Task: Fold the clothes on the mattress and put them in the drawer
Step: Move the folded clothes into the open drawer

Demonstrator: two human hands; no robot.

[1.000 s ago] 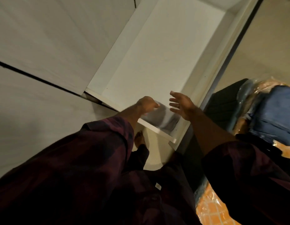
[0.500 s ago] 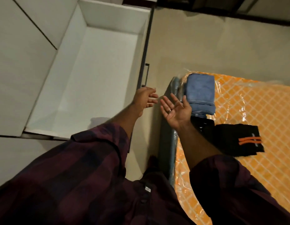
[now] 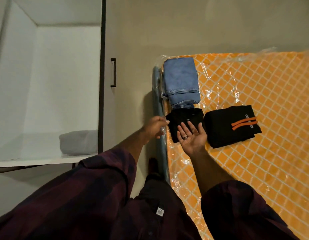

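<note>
Orange mattress [image 3: 262, 170] beside the open drawer [image 3: 38, 160], where one grey fold [image 3: 77, 142] already lies, bears jeans [image 3: 181, 80], a striped black garment [image 3: 231, 125] and a black shirt [image 3: 183, 118], at which the left hand [image 3: 154, 127] and the palm-up right hand [image 3: 191, 137] hover empty with slack fingers, so fetching seems in hand and next calls for sliding both under it.

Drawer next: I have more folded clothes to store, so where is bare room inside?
The drawer floor is bare from the grey folded cloth in its near right corner up to the far wall. Crowded: the mattress corner holding jeans, a plain black fold and an orange-striped fold.
</note>
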